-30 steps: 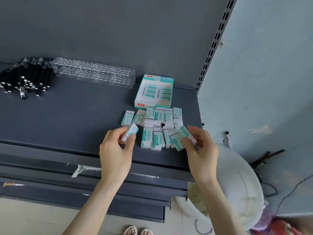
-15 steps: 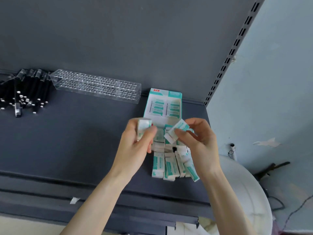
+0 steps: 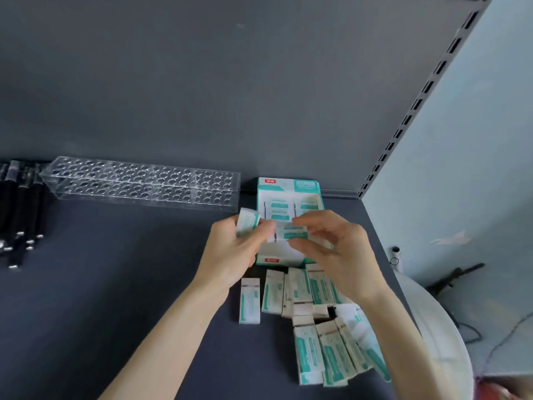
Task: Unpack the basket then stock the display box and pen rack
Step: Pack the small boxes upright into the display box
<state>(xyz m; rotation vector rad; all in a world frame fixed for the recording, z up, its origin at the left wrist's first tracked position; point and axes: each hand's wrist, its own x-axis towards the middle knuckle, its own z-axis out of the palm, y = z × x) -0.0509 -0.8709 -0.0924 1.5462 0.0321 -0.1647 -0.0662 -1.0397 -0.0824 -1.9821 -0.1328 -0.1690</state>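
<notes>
A white and teal display box (image 3: 288, 192) lies open at the back of the dark shelf. My left hand (image 3: 230, 255) grips one small teal-striped eraser (image 3: 247, 223) just left of the box. My right hand (image 3: 340, 255) pinches another eraser (image 3: 291, 232) over the box's opening. Several loose erasers (image 3: 317, 327) lie in a heap in front of the box. A clear pen rack (image 3: 144, 183) with many holes stands to the left. Black pens (image 3: 20, 209) lie at the far left.
The grey back panel rises behind the shelf (image 3: 86, 284). A slotted upright (image 3: 418, 105) runs along the right edge. A white basket (image 3: 441, 327) sits below right, beside the pale wall. One eraser (image 3: 249, 301) lies apart, left of the heap.
Both hands have carried their erasers from the heap up to the display box. The view has moved closer and tilted up.
</notes>
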